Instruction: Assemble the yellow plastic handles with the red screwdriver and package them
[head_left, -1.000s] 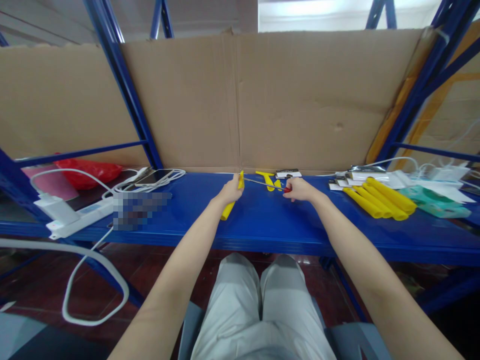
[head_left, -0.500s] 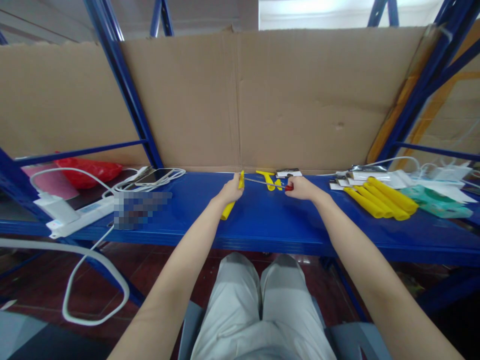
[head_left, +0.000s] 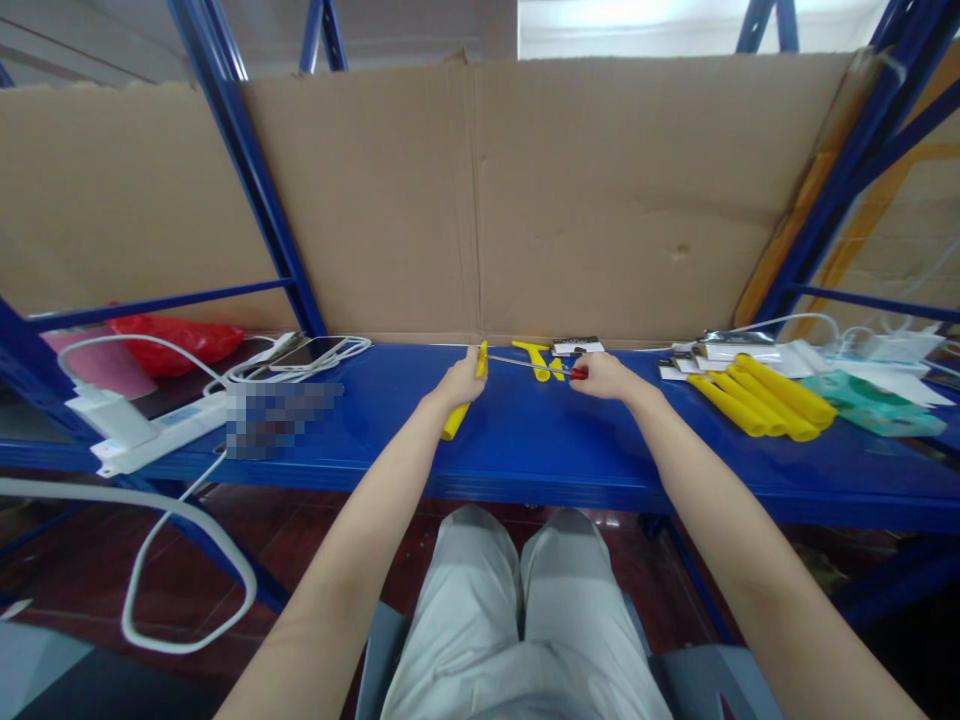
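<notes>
so the table (head_left: 540, 450) is blue and pretty busy at both ends. toward the left end there's a white power strip (head_left: 187, 430) by the front edge, a bundle of white cable (head_left: 349, 350) near the back edge, then a red bag (head_left: 191, 340) with something pink (head_left: 105, 362) beside it. toward the right end there's a row of yellow tubes (head_left: 776, 395) lying side by side, some white packs (head_left: 739, 352) just behind them and a green packet (head_left: 870, 405) next to them. cardboard (head_left: 615, 200) stands up along the back edge like a wall. closest to the hands: a yellow t-shaped piece (head_left: 538, 360), a smaller yellow bit (head_left: 556, 369) right by it and a black-and-white card (head_left: 577, 346), all near the back edge, and the shaft passes in front of the yellow ones from this angle

as for the grip, left hand (head_left: 461, 382) is wrapped around the middle of a yellow tool (head_left: 454, 424), head poking out on the back edge side, tube end toward the front edge. right hand (head_left: 602, 376) is closed on the red handle of a screwdriver (head_left: 529, 364), shaft pointing left at the yellow head. tip's at or just beside it, can't tell if it's actually in there
</notes>
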